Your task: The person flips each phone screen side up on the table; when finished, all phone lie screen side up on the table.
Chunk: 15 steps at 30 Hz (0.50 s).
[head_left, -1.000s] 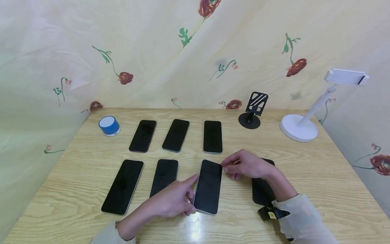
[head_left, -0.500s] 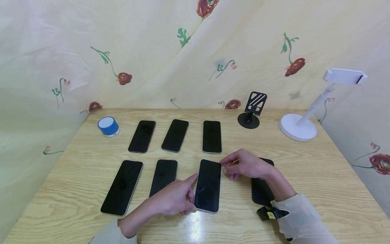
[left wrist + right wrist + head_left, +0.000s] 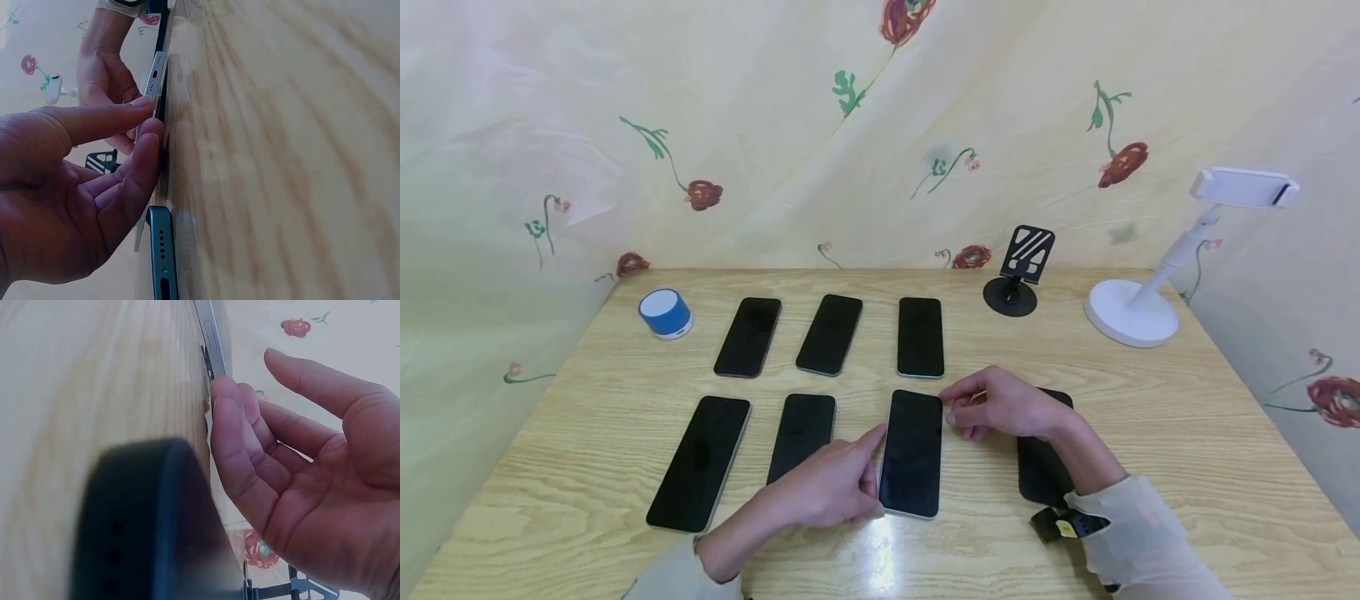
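Observation:
A dark-screened smartphone (image 3: 912, 454) lies face up in the front row, between my hands. My left hand (image 3: 835, 485) rests at its left side, index finger straight against the long edge and thumb at the lower left corner. In the left wrist view, that thumb touches the bottom end of the smartphone (image 3: 155, 74). My right hand (image 3: 1003, 404) touches the upper right corner with its index finger; its thumb stays apart from the phone in the right wrist view. Another smartphone (image 3: 1043, 467) is partly hidden under my right forearm, and a further smartphone (image 3: 803, 429) lies partly behind my left hand.
At the front left lies one more smartphone (image 3: 700, 462). A back row holds a left phone (image 3: 748, 337), a middle phone (image 3: 830, 333) and a right phone (image 3: 921, 337). Behind stand a blue-and-white cylinder (image 3: 665, 313), a black phone stand (image 3: 1021, 271) and a white phone stand (image 3: 1131, 312).
The smartphone between my hands has shifted slightly away from me, its lower edge moving up along the table. Both hands keep nearly the same place and pose.

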Motion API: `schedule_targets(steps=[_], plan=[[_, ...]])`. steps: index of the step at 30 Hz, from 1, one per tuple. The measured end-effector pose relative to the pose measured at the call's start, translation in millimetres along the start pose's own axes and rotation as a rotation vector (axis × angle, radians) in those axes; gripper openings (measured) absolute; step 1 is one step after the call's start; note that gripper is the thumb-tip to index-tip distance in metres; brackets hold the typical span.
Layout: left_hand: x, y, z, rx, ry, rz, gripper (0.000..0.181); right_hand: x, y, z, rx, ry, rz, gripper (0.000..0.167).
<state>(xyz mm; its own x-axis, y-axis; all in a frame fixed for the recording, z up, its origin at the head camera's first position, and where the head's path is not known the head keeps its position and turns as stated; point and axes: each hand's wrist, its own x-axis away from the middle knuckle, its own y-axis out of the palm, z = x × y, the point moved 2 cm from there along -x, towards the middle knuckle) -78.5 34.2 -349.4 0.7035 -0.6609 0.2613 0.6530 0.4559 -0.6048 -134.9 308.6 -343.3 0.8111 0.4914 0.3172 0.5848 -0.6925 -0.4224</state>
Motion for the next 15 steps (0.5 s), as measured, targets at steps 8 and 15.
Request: schedule_targets(steps=[8, 15], plan=[[-2.7, 1.4, -2.3, -0.054, 0.001, 0.009, 0.095, 1.0, -0.1, -1.8, -0.007, 0.005, -0.009, 0.045], [-0.8, -0.1, 1.9, -0.034, -0.025, 0.004, 0.097, 1.6, 0.0, -2.1, 0.004, 0.012, -0.004, 0.045]])
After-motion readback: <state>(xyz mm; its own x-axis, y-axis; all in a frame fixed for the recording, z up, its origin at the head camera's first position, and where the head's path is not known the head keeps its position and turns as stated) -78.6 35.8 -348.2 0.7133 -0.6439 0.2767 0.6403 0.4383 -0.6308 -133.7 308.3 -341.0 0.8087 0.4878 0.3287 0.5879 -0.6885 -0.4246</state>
